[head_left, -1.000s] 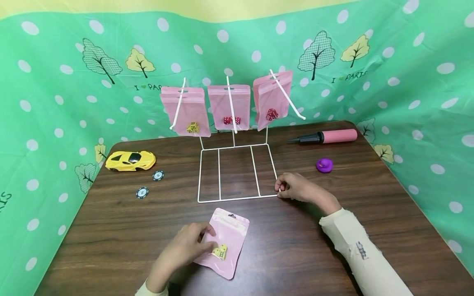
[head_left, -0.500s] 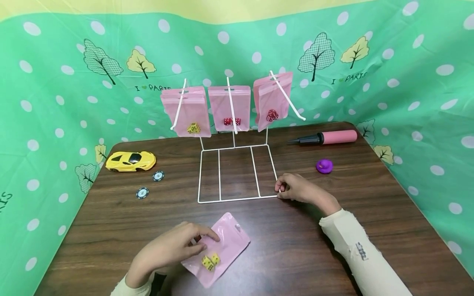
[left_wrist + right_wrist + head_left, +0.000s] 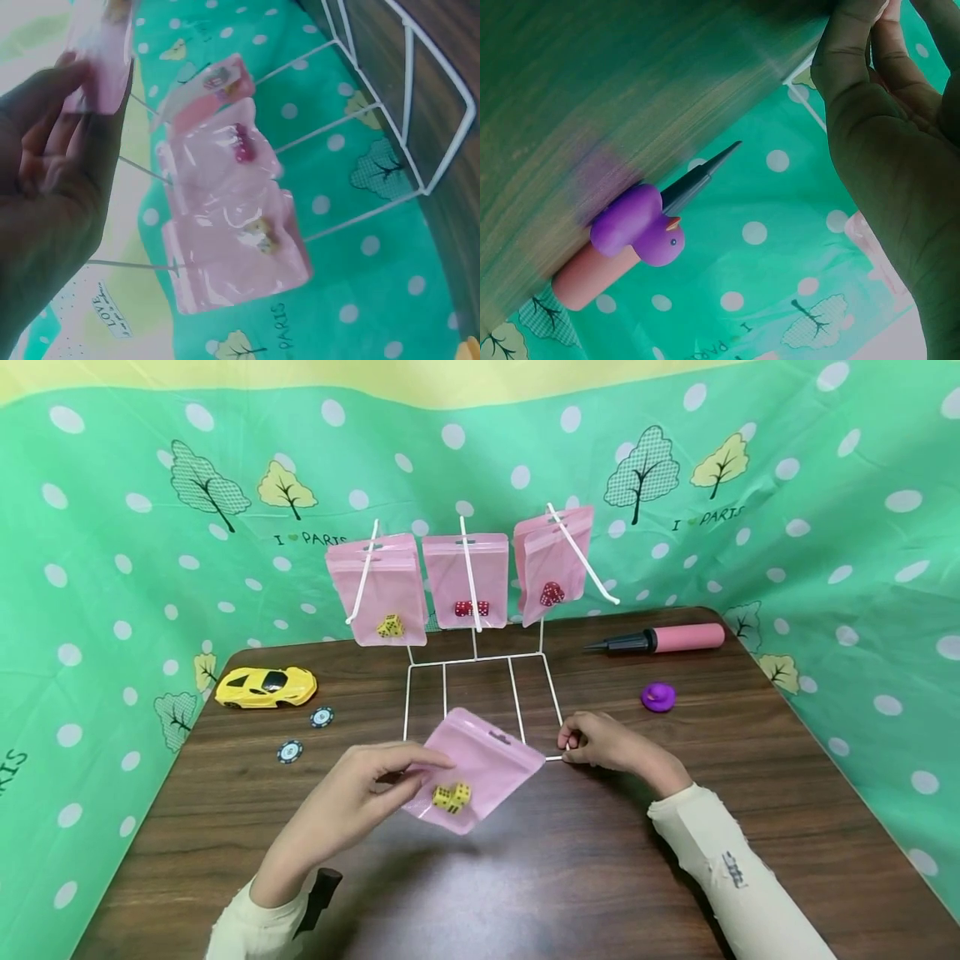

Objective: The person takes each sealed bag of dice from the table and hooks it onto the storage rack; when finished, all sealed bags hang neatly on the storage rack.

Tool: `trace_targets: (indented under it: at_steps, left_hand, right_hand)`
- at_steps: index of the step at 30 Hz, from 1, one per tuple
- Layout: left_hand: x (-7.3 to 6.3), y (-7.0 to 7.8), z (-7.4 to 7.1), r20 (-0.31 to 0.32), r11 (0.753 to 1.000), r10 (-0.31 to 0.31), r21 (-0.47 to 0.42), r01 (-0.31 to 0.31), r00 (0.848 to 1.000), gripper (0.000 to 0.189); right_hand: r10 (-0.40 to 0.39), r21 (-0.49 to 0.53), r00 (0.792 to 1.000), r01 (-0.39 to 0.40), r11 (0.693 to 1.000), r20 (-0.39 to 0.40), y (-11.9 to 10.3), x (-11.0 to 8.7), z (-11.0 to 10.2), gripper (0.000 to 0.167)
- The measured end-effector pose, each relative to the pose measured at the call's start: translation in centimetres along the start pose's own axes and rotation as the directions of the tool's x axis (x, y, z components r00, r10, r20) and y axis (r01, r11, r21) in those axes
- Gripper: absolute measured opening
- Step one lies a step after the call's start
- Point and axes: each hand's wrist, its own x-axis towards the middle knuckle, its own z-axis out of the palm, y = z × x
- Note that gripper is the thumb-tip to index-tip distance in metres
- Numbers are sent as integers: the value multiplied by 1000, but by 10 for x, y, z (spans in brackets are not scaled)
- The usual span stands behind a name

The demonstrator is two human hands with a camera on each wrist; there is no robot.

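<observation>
My left hand [image 3: 360, 793] pinches a pink zip pouch [image 3: 495, 772] by its left side, lifted above the table in front of the rack. Yellow dice [image 3: 452, 797] show through the pouch, and a slot is cut near its top edge. In the left wrist view the same pouch [image 3: 105, 67] sits between thumb and fingers. My right hand [image 3: 603, 742] pinches the near right corner of the white wire rack [image 3: 517, 702]. More pink pouches hang on the rack's hooks: yellow dice in the left pouch [image 3: 382, 589], red dice in the middle pouch [image 3: 450, 572] and right pouch [image 3: 551, 560].
A yellow toy car [image 3: 266, 687] and two poker chips [image 3: 290, 751] lie left of the rack. To the right are a purple rubber duck [image 3: 658, 697] and a pink hand pump [image 3: 686, 638]. A green dotted cloth [image 3: 480, 452] surrounds the wooden table [image 3: 600, 868].
My left hand has turned the pouch, raised it off the table and carried it forward, so it now overlaps the rack's base. My right hand stays on the rack corner.
</observation>
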Motion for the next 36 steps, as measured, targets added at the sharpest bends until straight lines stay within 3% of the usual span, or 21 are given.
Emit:
trace_targets:
  at_steps: [6, 17, 24, 31, 36]
  left_hand:
    - [15, 8, -4, -95, 995, -76, -71, 69, 993, 33]
    - [30, 16, -11, -197, 994, -88, -87, 72, 977, 36]
    - [39, 19, -11, -219, 984, -148, -131, 121, 964, 36]
    - [46, 16, -10, -202, 957, -225, -229, 178, 953, 37]
    - [48, 13, -8, -217, 963, -221, -203, 178, 951, 38]
  right_hand:
    - [-17, 8, 1000, 17, 1000, -1, 0, 0, 1, 13]
    - [-30, -3, 999, 30, 1000, -12, 0, -1, 0, 13]
    - [-38, -20, 999, 38, 999, -16, 0, -1, -1, 14]
    - [-53, -30, 998, 52, 998, -17, -1, -2, -1, 14]
    - [-55, -33, 998, 55, 998, -18, 1, -1, -2, 14]
